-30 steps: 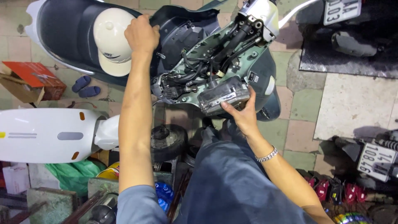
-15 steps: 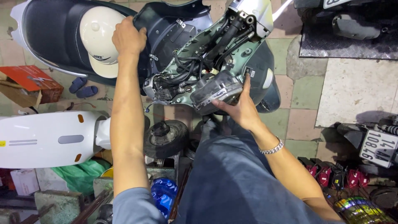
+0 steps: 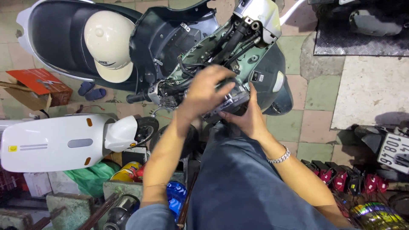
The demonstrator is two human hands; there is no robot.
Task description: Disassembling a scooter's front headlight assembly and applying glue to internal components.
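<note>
A scooter (image 3: 260,72) stands below me with its front covers off, leaving the handlebar (image 3: 145,97), cables and green frame bare. Over the handlebar I hold a grey instrument unit (image 3: 233,100) with a clear face. My left hand (image 3: 204,91) lies on top of it with the fingers curled over its upper edge. From below and the right, my right hand (image 3: 249,118) supports it, a metal bracelet on that wrist. A cream helmet (image 3: 108,44) rests on the black seat (image 3: 55,34).
A white scooter body (image 3: 51,142) lies at the left beside an orange cardboard box (image 3: 38,83) and blue slippers (image 3: 91,90). Cans, a green bag and concrete blocks crowd the floor at bottom left. Red-topped batteries (image 3: 336,176) and another scooter's number plate (image 3: 394,153) are at the right.
My left hand has left the black panel by the seat and come right onto the instrument unit. The right hand still holds the unit from below.
</note>
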